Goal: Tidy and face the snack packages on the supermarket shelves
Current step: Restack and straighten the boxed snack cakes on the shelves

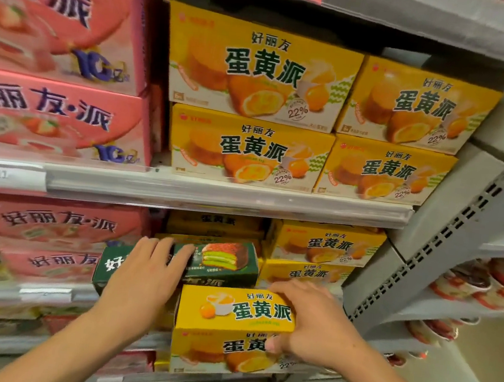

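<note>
The right hand [314, 320] grips the yellow cardboard snack box [233, 330], thumb on its front, drawing it forward for facing. Directly above-left of that box, the left hand [143, 276] lies flat, steadying the dark-green cardboard snack box [224, 261].

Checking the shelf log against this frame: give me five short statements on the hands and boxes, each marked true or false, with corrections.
1. The right hand grips a yellow box. True.
2. The left hand rests on a pink box. False: it lies on the dark green box.
3. The upper shelf carries four yellow boxes in two stacks of two. True.
4. The green box sits among pink boxes only. False: yellow boxes stand behind it and to its right.
5. Pink boxes fill the left of the upper shelf. True.
</note>
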Action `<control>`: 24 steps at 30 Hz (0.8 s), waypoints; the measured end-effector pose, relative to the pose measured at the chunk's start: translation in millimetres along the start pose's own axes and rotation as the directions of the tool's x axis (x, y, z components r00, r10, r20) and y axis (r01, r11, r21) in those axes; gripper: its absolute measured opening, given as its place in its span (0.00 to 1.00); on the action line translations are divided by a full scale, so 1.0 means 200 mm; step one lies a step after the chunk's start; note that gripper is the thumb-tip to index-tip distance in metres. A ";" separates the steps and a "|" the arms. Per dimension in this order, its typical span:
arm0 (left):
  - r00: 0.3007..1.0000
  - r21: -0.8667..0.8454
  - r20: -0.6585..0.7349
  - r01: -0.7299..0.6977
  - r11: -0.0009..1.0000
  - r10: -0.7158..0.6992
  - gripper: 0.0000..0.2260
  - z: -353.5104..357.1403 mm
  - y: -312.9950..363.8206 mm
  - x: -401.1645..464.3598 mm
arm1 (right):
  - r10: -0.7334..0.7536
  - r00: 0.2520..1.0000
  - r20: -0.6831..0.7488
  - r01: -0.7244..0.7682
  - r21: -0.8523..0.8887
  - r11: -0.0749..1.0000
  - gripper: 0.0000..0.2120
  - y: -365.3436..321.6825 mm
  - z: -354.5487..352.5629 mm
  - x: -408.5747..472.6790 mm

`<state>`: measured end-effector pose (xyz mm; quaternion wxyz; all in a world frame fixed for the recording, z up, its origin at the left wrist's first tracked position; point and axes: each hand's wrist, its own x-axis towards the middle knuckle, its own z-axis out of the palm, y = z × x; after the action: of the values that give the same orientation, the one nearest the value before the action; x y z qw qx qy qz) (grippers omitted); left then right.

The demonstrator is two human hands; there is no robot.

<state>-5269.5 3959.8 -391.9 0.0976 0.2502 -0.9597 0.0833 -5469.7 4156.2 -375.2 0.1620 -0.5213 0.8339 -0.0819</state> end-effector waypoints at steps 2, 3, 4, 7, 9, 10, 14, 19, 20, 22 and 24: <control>0.999 -0.032 0.052 -0.001 0.999 0.003 0.38 0.04 -0.07 -0.09 | 0.007 1.000 0.004 -0.007 0.033 0.999 0.43 -0.06 -0.02 -0.02; 0.997 -0.048 0.072 0.000 0.999 0.003 0.37 0.06 -0.11 -0.14 | 0.013 1.000 0.006 -0.013 0.050 0.999 0.43 -0.09 -0.03 -0.02; 0.996 -0.056 0.092 0.008 0.998 -0.003 0.36 0.09 -0.14 -0.19 | 0.019 1.000 0.001 -0.019 0.058 0.998 0.43 -0.12 -0.05 -0.02; 0.987 -0.042 0.159 0.044 0.998 -0.036 0.38 0.17 -0.23 -0.33 | 0.027 0.999 -0.027 -0.025 0.066 0.997 0.42 -0.19 -0.08 -0.01; 0.979 -0.050 0.195 0.076 0.996 -0.065 0.37 0.21 -0.28 -0.41 | 0.018 0.999 -0.034 -0.015 0.067 0.998 0.42 -0.23 -0.10 0.01; 0.974 -0.057 0.214 0.093 0.994 -0.079 0.36 0.22 -0.31 -0.44 | 0.013 0.999 -0.039 -0.011 0.067 0.998 0.42 -0.24 -0.11 0.03; 0.966 -0.051 0.230 0.131 0.990 -0.116 0.34 0.27 -0.37 -0.54 | 0.028 0.996 -0.090 -0.013 0.166 0.986 0.42 -0.29 -0.13 0.13; 0.957 -0.055 0.237 0.185 0.981 -0.167 0.36 0.30 -0.40 -0.61 | -0.113 0.921 -0.372 0.041 -0.196 0.980 0.40 -0.35 -0.11 0.28; 0.955 -0.052 0.237 0.194 0.980 -0.177 0.37 0.30 -0.41 -0.62 | -0.139 0.907 -0.397 0.040 -0.249 0.968 0.39 -0.37 -0.10 0.30; 0.951 -0.046 0.242 0.208 0.977 -0.191 0.38 0.30 -0.41 -0.63 | -0.188 0.890 -0.415 0.035 -0.349 0.936 0.39 -0.37 -0.05 0.34; 0.946 -0.046 0.253 0.221 0.974 -0.203 0.37 0.29 -0.42 -0.64 | -0.218 0.881 -0.419 0.015 -0.436 0.900 0.39 -0.36 0.01 0.37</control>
<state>-5127.2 3935.5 -469.0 -0.0052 0.3565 -0.9343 0.0052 -5437.7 4058.0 -368.8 -0.1603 -0.5600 0.8123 -0.0310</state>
